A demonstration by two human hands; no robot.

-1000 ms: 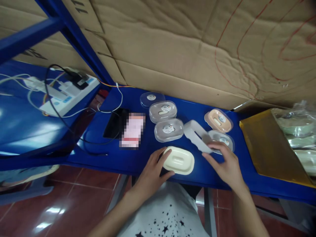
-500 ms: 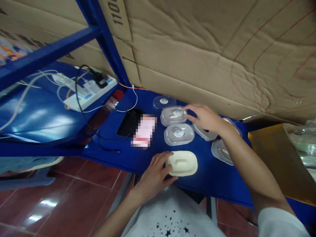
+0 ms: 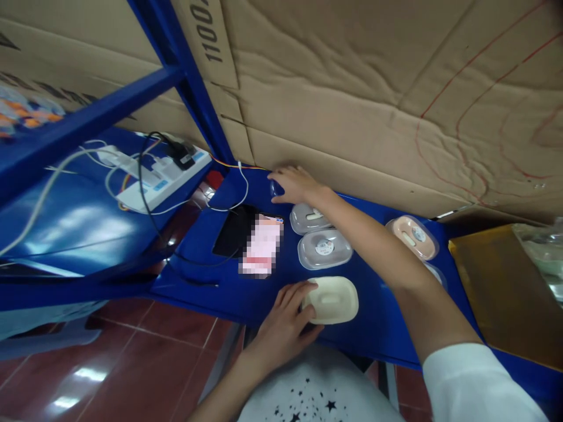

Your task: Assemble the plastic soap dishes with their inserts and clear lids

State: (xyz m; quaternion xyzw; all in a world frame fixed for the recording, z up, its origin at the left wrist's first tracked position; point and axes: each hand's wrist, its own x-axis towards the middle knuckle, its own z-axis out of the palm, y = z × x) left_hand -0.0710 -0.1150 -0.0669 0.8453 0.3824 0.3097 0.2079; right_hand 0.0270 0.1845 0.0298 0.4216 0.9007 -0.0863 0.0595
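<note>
Item: clear lidded case (image 3: 276, 189), far back-left corner of the blue tabletop (image 3: 382, 319) by the cardboard wall, under the loosely curled fingers of the outstretched right hand (image 3: 294, 183); left hand (image 3: 288, 322), fingers spread, steadies the cream case (image 3: 332, 300), long axis left-right, at the near edge.

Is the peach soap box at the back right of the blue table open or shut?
Shut. The peach soap box has its clear lid seated over the base, with a round sticker showing on top.

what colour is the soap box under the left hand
Cream, a pale off-white. The soap box under the left hand shows best in the head view.
</note>
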